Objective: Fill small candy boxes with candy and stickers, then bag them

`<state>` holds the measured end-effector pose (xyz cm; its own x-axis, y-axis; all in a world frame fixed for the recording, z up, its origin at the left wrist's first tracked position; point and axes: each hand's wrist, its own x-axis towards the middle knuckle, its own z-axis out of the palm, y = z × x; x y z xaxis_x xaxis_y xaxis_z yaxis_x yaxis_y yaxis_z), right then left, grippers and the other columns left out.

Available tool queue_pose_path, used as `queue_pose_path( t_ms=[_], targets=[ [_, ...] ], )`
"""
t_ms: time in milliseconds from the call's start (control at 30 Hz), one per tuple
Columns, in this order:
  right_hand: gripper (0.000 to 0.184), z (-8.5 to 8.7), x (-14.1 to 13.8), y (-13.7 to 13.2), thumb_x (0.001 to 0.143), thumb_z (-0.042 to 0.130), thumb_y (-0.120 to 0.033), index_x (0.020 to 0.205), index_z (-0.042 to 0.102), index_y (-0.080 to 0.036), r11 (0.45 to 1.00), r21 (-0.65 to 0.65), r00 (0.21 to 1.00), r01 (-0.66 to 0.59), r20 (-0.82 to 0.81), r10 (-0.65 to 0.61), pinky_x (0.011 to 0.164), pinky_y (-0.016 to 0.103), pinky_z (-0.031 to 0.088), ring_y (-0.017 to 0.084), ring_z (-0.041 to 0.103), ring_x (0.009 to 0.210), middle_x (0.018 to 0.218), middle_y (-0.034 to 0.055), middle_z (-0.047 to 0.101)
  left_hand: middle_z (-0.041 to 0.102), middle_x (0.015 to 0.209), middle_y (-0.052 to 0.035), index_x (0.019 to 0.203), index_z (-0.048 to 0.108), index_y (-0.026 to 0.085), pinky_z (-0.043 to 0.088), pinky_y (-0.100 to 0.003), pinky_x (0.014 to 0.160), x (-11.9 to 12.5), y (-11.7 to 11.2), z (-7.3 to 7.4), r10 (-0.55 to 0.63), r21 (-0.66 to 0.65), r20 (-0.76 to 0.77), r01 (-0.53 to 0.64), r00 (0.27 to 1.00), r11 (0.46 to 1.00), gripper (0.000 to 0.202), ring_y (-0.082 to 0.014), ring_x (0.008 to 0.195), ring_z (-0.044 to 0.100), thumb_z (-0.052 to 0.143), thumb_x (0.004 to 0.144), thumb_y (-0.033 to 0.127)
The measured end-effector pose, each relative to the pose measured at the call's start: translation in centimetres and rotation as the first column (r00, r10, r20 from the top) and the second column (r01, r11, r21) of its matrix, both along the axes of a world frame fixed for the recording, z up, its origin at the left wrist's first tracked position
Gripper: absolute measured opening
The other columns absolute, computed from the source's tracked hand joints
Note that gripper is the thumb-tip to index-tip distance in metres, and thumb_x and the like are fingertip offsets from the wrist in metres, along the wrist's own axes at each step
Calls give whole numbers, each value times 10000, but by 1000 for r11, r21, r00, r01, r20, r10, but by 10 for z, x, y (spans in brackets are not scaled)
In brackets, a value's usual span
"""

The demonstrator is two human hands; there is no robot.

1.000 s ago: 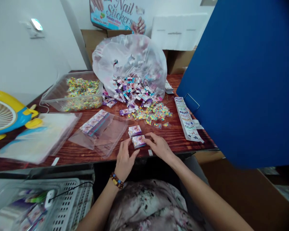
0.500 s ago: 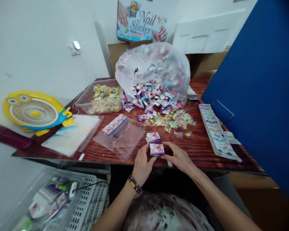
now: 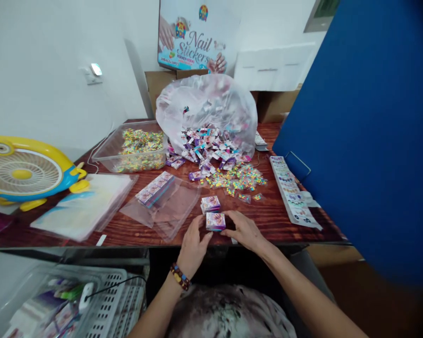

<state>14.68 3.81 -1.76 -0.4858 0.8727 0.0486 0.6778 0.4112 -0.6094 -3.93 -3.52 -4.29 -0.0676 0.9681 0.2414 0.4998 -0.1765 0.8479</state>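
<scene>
My hands are at the front of a red-brown wood-grain table (image 3: 268,230), on either side of a small stack of purple-and-white candy boxes (image 3: 215,221). My right hand (image 3: 243,231) presses its fingertips against the stack's right side. My left hand (image 3: 193,246) has its fingers apart at the front corner. Just behind sits a second small stack of boxes (image 3: 210,203). Further back, loose boxes (image 3: 207,148) spill from a large clear plastic sack (image 3: 204,101), among scattered colourful candies (image 3: 237,180). A row of boxes (image 3: 155,189) lies on a clear plastic bag (image 3: 172,216).
A plastic tub of candies (image 3: 134,150) stands at the back left. A cartoon-style fan (image 3: 21,173) and stacked clear bags (image 3: 84,206) are on the left. A printed sticker strip (image 3: 292,190) lies right, beside a blue panel (image 3: 359,131). A white basket (image 3: 102,300) sits below the table.
The whole view has shifted sideways with my head. My hands have stayed close around the front stack of boxes, and the loose items show no clear movement.
</scene>
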Motion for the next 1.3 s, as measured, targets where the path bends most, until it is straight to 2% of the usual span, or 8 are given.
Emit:
queue_pose_path(
  t_ms=[167,300,400,500,667,867,1200,1300],
  targets=[
    [347,-1,-1,-6,758,656,-310,1090,592,-233,999,-27,998,19,-66,-21,833,348,438,242,600,994,1071,56,660,588,1202,-108,1202,520,210,410,-458,1011,-30,-24,16,243,226,-211,-194,947,955,307,-229,1150,533,496,903,275],
    [363,5,-18,-20,748,661,-322,1091,580,-234,995,-101,978,-18,-210,-4,836,364,451,254,616,974,1060,52,674,457,1371,-142,1172,588,228,336,-572,1014,-75,-36,30,502,340,-476,-376,722,862,294,-327,1289,372,497,896,272],
    [381,10,-49,-27,744,669,-305,1102,564,-229,991,-115,961,-65,-273,31,829,355,454,253,621,969,1075,59,672,362,1452,-158,1123,645,235,340,-626,954,-95,-37,31,519,290,-645,-449,561,845,280,-410,1336,277,517,881,292],
    [357,10,-87,-23,744,672,-274,1077,563,-203,993,-102,964,-60,-262,31,823,338,447,247,617,973,1058,69,666,376,1450,-174,1175,623,223,338,-626,940,-98,-34,26,467,234,-727,-458,504,858,330,-423,1327,289,534,869,310],
    [294,3,-136,-4,758,650,-239,1036,569,-190,996,-56,987,-74,-147,65,770,306,427,235,614,949,1026,74,660,489,1378,-155,1336,474,170,311,-588,982,-95,-33,14,508,259,-686,-478,520,839,466,-371,1296,341,498,886,288],
    [262,0,-167,11,766,647,-270,1008,575,-200,989,-25,988,-148,-38,147,732,291,394,234,607,933,985,61,671,477,1382,-148,1400,381,162,309,-537,988,-94,-30,5,565,302,-589,-491,578,817,521,-343,1272,360,462,900,283],
    [294,1,-193,47,756,652,-203,1046,606,-181,883,-37,851,-468,-288,439,755,283,425,191,600,872,979,35,675,409,1410,-153,1454,272,188,295,-497,1011,-92,-28,-10,618,350,-470,-510,630,786,581,-305,1251,373,447,901,224],
    [274,2,-201,54,761,639,-181,1034,612,-173,854,-59,830,-516,-280,482,715,254,421,162,592,805,918,13,671,412,1394,-160,1456,260,189,296,-492,1010,-91,-28,-13,627,364,-460,-511,628,779,584,-301,1239,379,450,905,222]
  ],
)
